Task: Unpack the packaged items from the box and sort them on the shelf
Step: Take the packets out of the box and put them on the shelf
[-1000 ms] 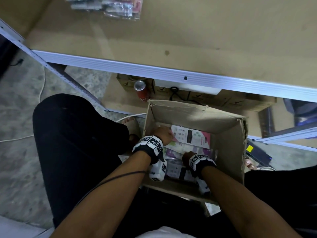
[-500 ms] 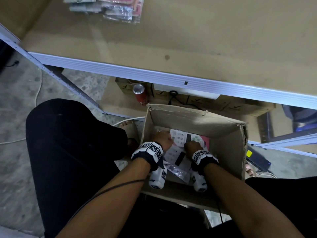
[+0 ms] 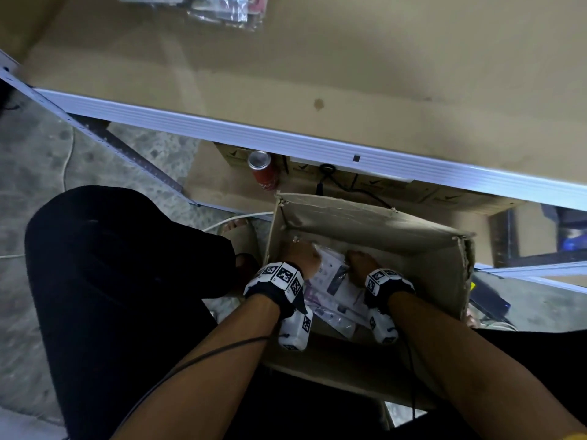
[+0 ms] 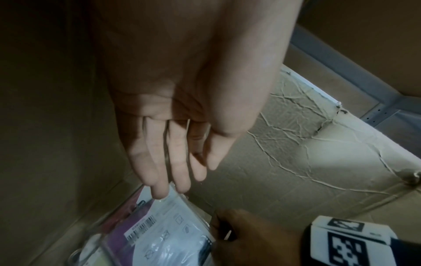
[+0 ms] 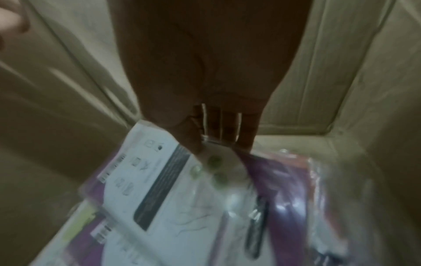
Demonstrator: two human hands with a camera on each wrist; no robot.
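Packaged items [image 3: 330, 281] lie in a loose heap at the bottom of the cardboard box [image 3: 365, 223], which stands on the floor below the shelf [image 3: 349, 74]. My right hand [image 5: 205, 100] has its fingers [image 5: 227, 126] clamped with the thumb on the top edge of a clear-wrapped packet [image 5: 173, 180] with a white printed card. My left hand [image 4: 182, 111] is released: its fingers [image 4: 159, 171] are straight, the tips just touching a barcoded packet [image 4: 157, 225] near the box's left wall.

Judged risks: the wrap looks slick and my right grip covers one edge only, so the packet could slide free on the lift; neighbouring packets overlap it and could be dragged up and spill. The box wall is torn at the right corner and could snag a wrapper.

Only the wrist views show the grips; the head view shows the backs of both hands [image 3: 305, 258] and hides the fingertips. Only the head view shows the shelf, where a few packets [image 3: 222, 7] lie at the far edge, and a red can [image 3: 263, 169] behind the box.
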